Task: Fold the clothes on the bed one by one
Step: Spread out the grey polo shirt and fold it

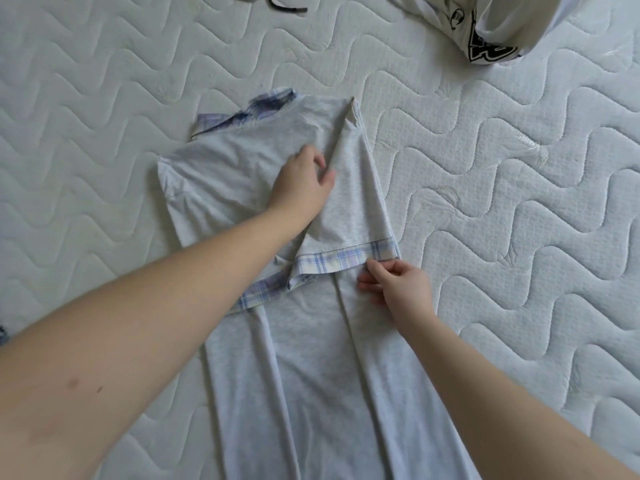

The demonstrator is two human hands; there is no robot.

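Dress: a light grey dress (311,358) with a blue-and-white checked collar and checked sleeve cuffs lies flat in the middle of the mattress (519,237); its skirt runs down toward my body and out of view at the near edge.
Collar: the checked collar (242,112) sits at the far end of the dress, pointing toward the far edge of the mattress.
Folded sleeve: one sleeve (353,188) is turned inward over the chest, so that its checked cuff (346,259) lies across the body of the dress, slanting slightly.
Second cuff: another checked band (259,292) shows lower down, on the left side of the dress, partly under my left forearm.
Left hand: my left hand (301,181) rests palm-down on the chest of the dress, right at the inner edge of the folded sleeve; fingers loosely bent, pressing the cloth, gripping nothing that I can see.
Right hand: my right hand (398,285) pinches the right end of the cuff between thumb and fingertips, just beside the right edge of the dress.
Bag: a white plastic bag (502,26) with black lettering lies near the far right corner of the mattress, well apart from the dress.
Cord: a dark cord (287,6) lies at the far edge, left of the bag, partly cut off by the frame.
Mattress: white, quilted in wavy lines; it carries everything named above.
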